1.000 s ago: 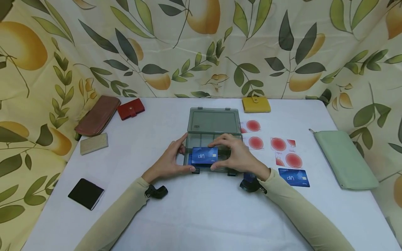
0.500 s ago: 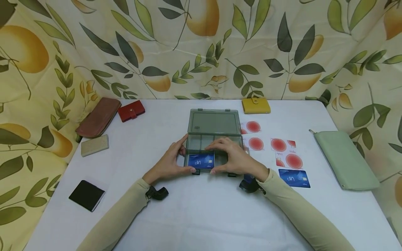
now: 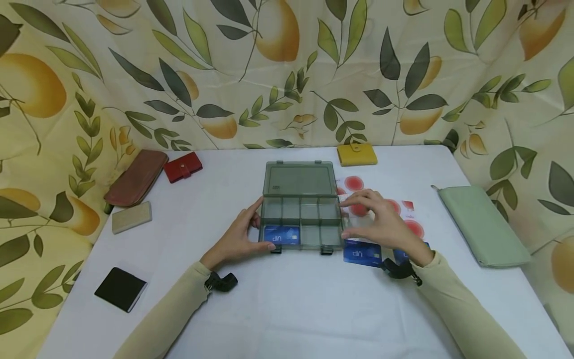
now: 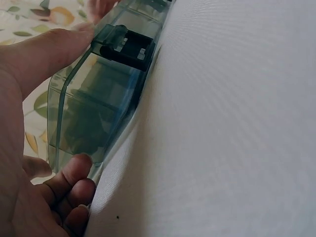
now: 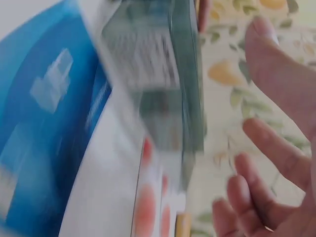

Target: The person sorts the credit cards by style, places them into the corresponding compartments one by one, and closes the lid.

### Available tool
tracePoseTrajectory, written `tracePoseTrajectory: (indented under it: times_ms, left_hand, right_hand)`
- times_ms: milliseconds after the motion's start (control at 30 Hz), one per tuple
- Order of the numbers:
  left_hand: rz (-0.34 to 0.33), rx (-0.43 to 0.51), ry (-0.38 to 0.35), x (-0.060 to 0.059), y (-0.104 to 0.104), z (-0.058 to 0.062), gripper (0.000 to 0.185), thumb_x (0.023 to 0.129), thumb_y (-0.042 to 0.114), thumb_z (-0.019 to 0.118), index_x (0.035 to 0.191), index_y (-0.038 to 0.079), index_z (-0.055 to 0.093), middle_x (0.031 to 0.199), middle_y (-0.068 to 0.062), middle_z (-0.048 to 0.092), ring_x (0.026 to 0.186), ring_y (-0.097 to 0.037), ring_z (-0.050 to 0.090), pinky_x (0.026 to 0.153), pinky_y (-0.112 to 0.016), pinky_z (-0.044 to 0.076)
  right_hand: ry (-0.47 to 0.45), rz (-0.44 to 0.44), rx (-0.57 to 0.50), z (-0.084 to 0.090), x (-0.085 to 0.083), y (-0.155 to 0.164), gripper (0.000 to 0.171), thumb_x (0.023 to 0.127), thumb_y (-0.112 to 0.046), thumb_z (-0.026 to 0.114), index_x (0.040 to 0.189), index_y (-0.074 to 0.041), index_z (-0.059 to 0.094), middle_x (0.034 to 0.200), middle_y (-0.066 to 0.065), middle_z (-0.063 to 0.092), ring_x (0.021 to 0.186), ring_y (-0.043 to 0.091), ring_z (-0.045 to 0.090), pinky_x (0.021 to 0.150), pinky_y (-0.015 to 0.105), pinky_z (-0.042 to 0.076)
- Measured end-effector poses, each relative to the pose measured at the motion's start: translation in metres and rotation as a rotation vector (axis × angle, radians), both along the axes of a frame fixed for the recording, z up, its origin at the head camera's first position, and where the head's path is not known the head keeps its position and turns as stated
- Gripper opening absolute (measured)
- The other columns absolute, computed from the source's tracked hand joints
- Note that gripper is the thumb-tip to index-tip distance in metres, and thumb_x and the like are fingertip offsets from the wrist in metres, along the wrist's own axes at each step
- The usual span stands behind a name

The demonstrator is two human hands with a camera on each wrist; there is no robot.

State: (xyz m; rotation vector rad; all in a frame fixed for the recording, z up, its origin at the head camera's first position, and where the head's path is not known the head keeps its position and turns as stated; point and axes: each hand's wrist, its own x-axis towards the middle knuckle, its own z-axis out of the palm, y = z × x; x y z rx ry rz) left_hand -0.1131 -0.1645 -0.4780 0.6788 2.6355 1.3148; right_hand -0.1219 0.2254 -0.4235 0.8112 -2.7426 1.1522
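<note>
A translucent green compartment box (image 3: 278, 209) lies on the table with its lid raised. One blue VIP card (image 3: 281, 235) is in its front left compartment. My left hand (image 3: 237, 234) grips the box's left side. In the left wrist view the left thumb (image 4: 54, 49) touches the front edge near a black latch (image 4: 131, 48), with the other fingers curled at the side. Just off the right side hangs my right hand (image 3: 381, 219), fingers spread and holding nothing. Under and beside it lie red-and-white cards (image 3: 354, 183) and a blue card (image 3: 362, 253).
Another blue card (image 3: 400, 256) is partly behind the right wrist. A yellow wallet (image 3: 357, 154) is at the back and a pale green wallet (image 3: 484, 227) at the right. On the left are a red wallet (image 3: 183, 167), a brown pouch (image 3: 136, 179), a beige cardholder (image 3: 132, 217) and a black wallet (image 3: 120, 289).
My right hand lowered a blue card into the front left compartment, let go and moved right, off the box. The left hand stays at the box. The head view has shifted slightly.
</note>
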Motion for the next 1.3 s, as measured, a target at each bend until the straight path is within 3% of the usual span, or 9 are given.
tracePoseTrajectory:
  times_ms: [167,367,567,667,833,933,1067,1167,1300]
  left_hand:
    - [0.005,0.009,-0.013,0.001,0.000,-0.001,0.123,0.078,0.037,0.095,0.171,0.010,0.019,0.109,-0.005,0.054,0.102,-0.020,0.046,0.090,-0.035,0.041]
    - [0.004,0.023,-0.012,0.002,0.001,0.000,0.120,0.079,0.031,0.095,0.170,0.007,0.020,0.109,-0.007,0.055,0.102,-0.021,0.045,0.091,-0.037,0.041]
    - [0.007,0.019,-0.013,0.003,0.001,0.000,0.120,0.079,0.031,0.095,0.170,0.007,0.020,0.109,-0.007,0.055,0.102,-0.022,0.045,0.091,-0.037,0.041]
    - [0.003,0.024,0.001,0.002,0.001,0.001,0.121,0.078,0.031,0.095,0.170,0.007,0.021,0.109,-0.007,0.055,0.102,-0.021,0.045,0.089,-0.036,0.041]
    - [0.002,0.019,0.008,0.002,0.001,0.000,0.121,0.079,0.034,0.095,0.170,0.007,0.020,0.109,-0.006,0.055,0.101,-0.020,0.045,0.086,-0.033,0.040]
    - [0.012,0.007,-0.011,0.001,0.001,0.000,0.122,0.078,0.035,0.095,0.171,0.010,0.019,0.109,-0.005,0.054,0.101,-0.020,0.045,0.086,-0.033,0.040]
    - [0.016,-0.001,-0.024,0.001,0.001,0.002,0.122,0.078,0.034,0.095,0.171,0.011,0.018,0.110,-0.005,0.054,0.102,-0.021,0.045,0.088,-0.035,0.041]
    - [0.014,0.000,-0.017,0.001,0.001,0.002,0.121,0.079,0.034,0.094,0.171,0.009,0.019,0.109,-0.006,0.054,0.102,-0.020,0.045,0.088,-0.035,0.041]
    - [0.011,0.002,-0.014,0.002,0.001,0.002,0.121,0.079,0.035,0.094,0.170,0.009,0.019,0.109,-0.006,0.054,0.102,-0.020,0.045,0.087,-0.034,0.040]
  right_hand:
    - [-0.073,-0.054,0.111,0.002,0.015,0.033,0.061,0.069,-0.028,0.102,0.123,-0.012,0.077,0.121,0.008,0.065,0.108,0.029,0.056,0.080,0.035,0.050]
    - [-0.125,-0.097,0.253,-0.006,0.039,0.060,0.060,0.068,-0.041,0.101,0.115,-0.013,0.077,0.118,0.012,0.065,0.111,0.030,0.055,0.087,0.050,0.051]
    - [-0.151,-0.143,0.273,-0.015,0.054,0.063,0.055,0.068,-0.039,0.101,0.110,-0.012,0.077,0.113,0.011,0.067,0.114,0.031,0.051,0.096,0.056,0.046]
    - [-0.153,-0.145,0.271,-0.015,0.054,0.061,0.049,0.072,-0.032,0.100,0.109,-0.010,0.076,0.111,0.010,0.069,0.115,0.032,0.051,0.097,0.057,0.045]
    - [-0.127,-0.112,0.275,-0.014,0.053,0.061,0.038,0.076,-0.026,0.097,0.105,-0.013,0.075,0.107,0.004,0.068,0.109,0.026,0.053,0.091,0.045,0.049]
    - [-0.144,-0.101,0.267,-0.014,0.051,0.060,0.045,0.078,-0.028,0.097,0.112,-0.012,0.073,0.110,0.004,0.067,0.107,0.024,0.056,0.091,0.043,0.051]
    - [-0.178,-0.094,0.269,-0.015,0.048,0.056,0.064,0.075,-0.042,0.097,0.124,-0.011,0.070,0.117,0.007,0.067,0.110,0.027,0.058,0.092,0.049,0.053]
    - [-0.187,-0.093,0.279,-0.015,0.046,0.052,0.062,0.073,-0.045,0.098,0.118,-0.012,0.072,0.116,0.008,0.066,0.111,0.029,0.058,0.090,0.050,0.053]
    - [-0.206,-0.103,0.286,-0.013,0.046,0.050,0.056,0.072,-0.037,0.099,0.111,-0.011,0.068,0.110,0.006,0.065,0.106,0.026,0.057,0.087,0.040,0.054]
